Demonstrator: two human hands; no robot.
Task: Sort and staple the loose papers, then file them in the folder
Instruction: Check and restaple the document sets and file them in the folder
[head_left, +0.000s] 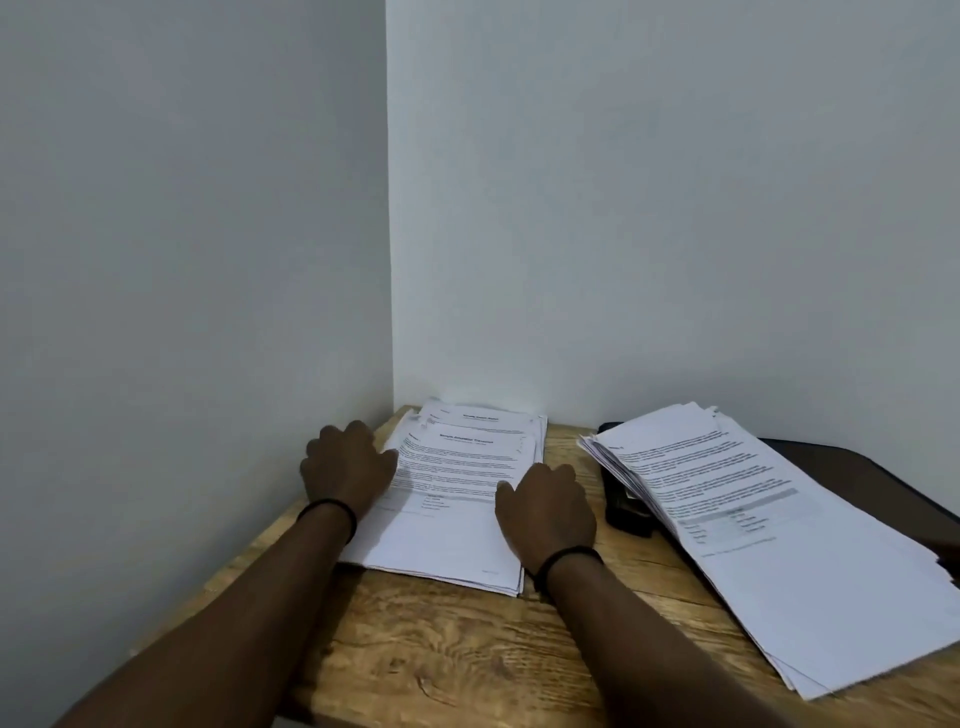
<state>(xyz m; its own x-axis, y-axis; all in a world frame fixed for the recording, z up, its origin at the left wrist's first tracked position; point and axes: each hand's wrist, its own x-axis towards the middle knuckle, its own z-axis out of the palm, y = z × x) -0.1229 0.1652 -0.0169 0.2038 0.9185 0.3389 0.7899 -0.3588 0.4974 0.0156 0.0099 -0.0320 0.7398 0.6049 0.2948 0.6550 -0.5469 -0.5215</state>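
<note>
On the near stack (457, 499), left grip (345, 465) and right grip (545, 512) resting, fingers loosely curled, clamping nothing; lying on the tabletop (467, 649) by the corner. Sitting right: second stack (769, 530) covering stapler (623, 506) and folder (883, 478).

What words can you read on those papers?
None for certain.
Left pile: bold title, perhaps "Sample", the rest blurred.
Sheet behind: heading too blurred.
Right pile: printed text and a table, too small and blurred to read.
</note>
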